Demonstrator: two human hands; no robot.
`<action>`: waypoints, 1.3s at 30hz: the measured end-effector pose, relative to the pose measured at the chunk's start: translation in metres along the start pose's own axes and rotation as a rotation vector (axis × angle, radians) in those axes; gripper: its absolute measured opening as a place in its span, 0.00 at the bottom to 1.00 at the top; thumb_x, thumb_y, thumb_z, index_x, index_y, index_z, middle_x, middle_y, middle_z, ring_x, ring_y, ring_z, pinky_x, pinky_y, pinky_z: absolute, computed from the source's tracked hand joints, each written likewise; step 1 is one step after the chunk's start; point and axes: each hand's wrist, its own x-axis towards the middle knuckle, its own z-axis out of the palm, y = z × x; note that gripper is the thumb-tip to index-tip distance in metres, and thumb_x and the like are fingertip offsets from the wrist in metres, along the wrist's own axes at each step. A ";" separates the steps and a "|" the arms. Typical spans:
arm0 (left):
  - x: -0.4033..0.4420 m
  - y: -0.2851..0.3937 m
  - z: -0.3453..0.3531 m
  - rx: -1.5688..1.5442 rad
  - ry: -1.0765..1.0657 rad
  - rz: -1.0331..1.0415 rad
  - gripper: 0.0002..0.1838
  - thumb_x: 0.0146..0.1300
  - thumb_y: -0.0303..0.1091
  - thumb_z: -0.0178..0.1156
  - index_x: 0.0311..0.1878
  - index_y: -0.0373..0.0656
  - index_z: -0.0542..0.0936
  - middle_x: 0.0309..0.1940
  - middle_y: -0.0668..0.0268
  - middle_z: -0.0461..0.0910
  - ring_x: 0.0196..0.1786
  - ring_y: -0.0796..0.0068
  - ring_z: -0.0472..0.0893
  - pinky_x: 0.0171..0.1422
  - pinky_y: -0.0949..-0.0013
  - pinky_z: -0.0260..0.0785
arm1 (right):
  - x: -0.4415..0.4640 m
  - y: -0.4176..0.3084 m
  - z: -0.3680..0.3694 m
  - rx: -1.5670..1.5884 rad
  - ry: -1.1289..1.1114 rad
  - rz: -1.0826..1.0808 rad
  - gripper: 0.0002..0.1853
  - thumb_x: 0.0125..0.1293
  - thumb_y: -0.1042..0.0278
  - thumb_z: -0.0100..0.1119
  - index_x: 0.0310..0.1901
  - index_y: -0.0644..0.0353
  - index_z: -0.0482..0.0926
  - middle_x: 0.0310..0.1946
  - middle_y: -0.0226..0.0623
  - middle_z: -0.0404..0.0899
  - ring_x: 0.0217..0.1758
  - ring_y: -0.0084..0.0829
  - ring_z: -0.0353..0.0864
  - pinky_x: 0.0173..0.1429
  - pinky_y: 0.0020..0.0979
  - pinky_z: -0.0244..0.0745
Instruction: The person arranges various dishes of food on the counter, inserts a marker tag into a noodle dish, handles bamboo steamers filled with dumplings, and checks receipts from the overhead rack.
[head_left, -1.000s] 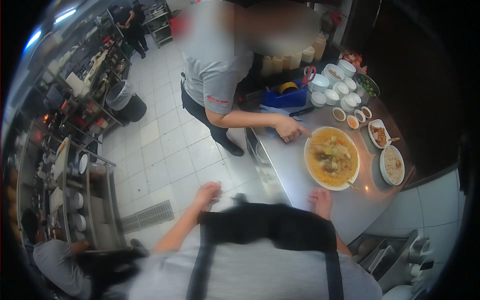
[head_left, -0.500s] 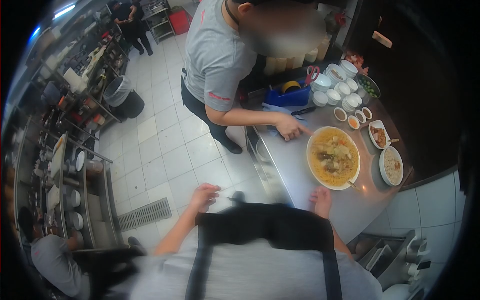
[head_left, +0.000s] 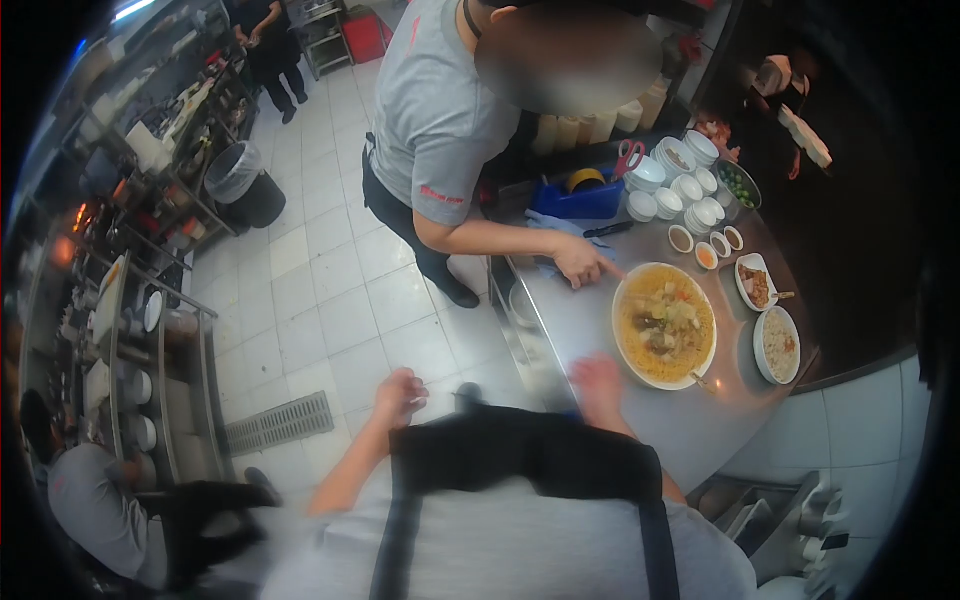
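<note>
We hold our left hand point(head_left: 400, 398) empty, loosely bent; our right hand point(head_left: 600, 388) blurs by the counter's point(head_left: 685, 425) edge, we cannot tell its grip. The platter point(head_left: 656, 381) rests on the counter beside a co-worker's hand point(head_left: 582, 264).

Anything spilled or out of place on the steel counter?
No clear spill or damage. Slightly untidy: a crumpled pale-blue cloth lies bunched beside the rectangular blue box, near the large white plate of yellow food.
</note>
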 end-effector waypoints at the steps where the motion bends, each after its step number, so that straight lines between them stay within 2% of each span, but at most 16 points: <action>1: -0.002 -0.001 0.000 0.019 0.007 0.016 0.05 0.63 0.35 0.51 0.31 0.49 0.68 0.27 0.69 0.69 0.32 0.70 0.72 0.36 0.66 0.65 | 0.007 0.007 -0.004 -0.012 -0.010 -0.060 0.16 0.66 0.63 0.49 0.52 0.60 0.62 0.37 0.43 0.72 0.37 0.37 0.78 0.38 0.34 0.76; 2: 0.000 -0.004 -0.002 -0.014 0.009 0.000 0.08 0.64 0.39 0.51 0.30 0.49 0.68 0.26 0.69 0.69 0.32 0.70 0.72 0.36 0.65 0.65 | 0.016 0.015 -0.007 -0.023 -0.022 -0.122 0.16 0.66 0.63 0.49 0.51 0.59 0.62 0.36 0.42 0.72 0.36 0.37 0.78 0.38 0.34 0.76; 4: 0.007 -0.004 -0.006 -0.077 0.013 -0.025 0.14 0.66 0.45 0.50 0.28 0.49 0.67 0.25 0.68 0.69 0.32 0.69 0.72 0.37 0.64 0.65 | 0.027 0.012 -0.007 0.041 -0.017 -0.113 0.15 0.67 0.62 0.49 0.50 0.59 0.63 0.36 0.41 0.73 0.36 0.36 0.78 0.37 0.35 0.76; 7: 0.004 -0.004 -0.006 0.016 0.055 -0.004 0.21 0.66 0.54 0.48 0.24 0.48 0.65 0.24 0.67 0.69 0.31 0.69 0.72 0.37 0.64 0.65 | 0.032 0.001 -0.005 0.169 0.040 0.045 0.14 0.67 0.61 0.49 0.49 0.58 0.63 0.35 0.40 0.73 0.35 0.36 0.78 0.36 0.35 0.76; 10: -0.009 0.006 0.005 0.053 0.114 -0.005 0.24 0.69 0.53 0.42 0.19 0.50 0.60 0.22 0.69 0.67 0.29 0.72 0.71 0.35 0.68 0.64 | 0.028 -0.005 -0.001 0.133 0.070 0.061 0.15 0.67 0.60 0.49 0.50 0.57 0.62 0.35 0.40 0.73 0.35 0.35 0.78 0.36 0.35 0.76; 13: -0.010 0.008 0.006 0.038 0.111 -0.009 0.24 0.69 0.53 0.42 0.19 0.50 0.60 0.22 0.69 0.68 0.29 0.72 0.71 0.35 0.68 0.64 | 0.026 -0.007 0.003 0.108 0.069 0.050 0.16 0.67 0.60 0.50 0.51 0.58 0.62 0.36 0.40 0.73 0.35 0.36 0.78 0.35 0.36 0.76; 16: -0.003 0.004 -0.002 0.001 0.063 -0.024 0.23 0.68 0.52 0.45 0.21 0.47 0.64 0.24 0.66 0.69 0.29 0.68 0.72 0.34 0.67 0.65 | 0.026 -0.009 0.005 0.079 0.086 0.053 0.17 0.67 0.60 0.50 0.51 0.58 0.61 0.37 0.41 0.72 0.36 0.36 0.78 0.35 0.36 0.76; 24: 0.003 0.002 -0.007 0.022 0.067 -0.023 0.23 0.69 0.53 0.42 0.22 0.47 0.63 0.24 0.67 0.69 0.30 0.69 0.72 0.34 0.68 0.66 | 0.039 0.005 -0.012 0.130 0.077 0.083 0.20 0.66 0.58 0.49 0.55 0.59 0.60 0.39 0.43 0.72 0.38 0.40 0.78 0.37 0.38 0.76; 27: -0.001 0.005 -0.004 0.062 0.086 -0.011 0.24 0.69 0.53 0.40 0.20 0.48 0.61 0.25 0.66 0.68 0.30 0.69 0.71 0.34 0.67 0.65 | 0.046 0.011 -0.022 0.195 0.050 0.105 0.21 0.66 0.60 0.49 0.57 0.57 0.59 0.45 0.45 0.71 0.48 0.42 0.75 0.47 0.42 0.75; 30: 0.015 -0.004 -0.022 0.087 0.078 -0.025 0.23 0.68 0.54 0.42 0.25 0.45 0.65 0.30 0.64 0.72 0.35 0.67 0.76 0.39 0.65 0.70 | 0.057 0.014 -0.030 0.504 0.032 0.216 0.23 0.65 0.62 0.48 0.60 0.55 0.57 0.54 0.45 0.68 0.58 0.45 0.69 0.58 0.47 0.68; 33: 0.017 -0.004 -0.023 0.102 0.073 -0.034 0.24 0.68 0.54 0.42 0.25 0.45 0.65 0.32 0.61 0.74 0.36 0.65 0.77 0.40 0.63 0.71 | 0.048 -0.007 -0.003 0.542 0.065 0.242 0.26 0.65 0.65 0.48 0.62 0.55 0.55 0.60 0.40 0.63 0.63 0.45 0.63 0.64 0.48 0.62; 39: 0.018 -0.006 -0.026 0.105 0.059 -0.011 0.25 0.68 0.56 0.42 0.25 0.44 0.67 0.33 0.60 0.76 0.38 0.64 0.78 0.42 0.62 0.72 | 0.056 -0.010 0.002 0.573 0.047 0.221 0.26 0.66 0.61 0.46 0.63 0.55 0.55 0.62 0.33 0.63 0.64 0.44 0.62 0.64 0.47 0.59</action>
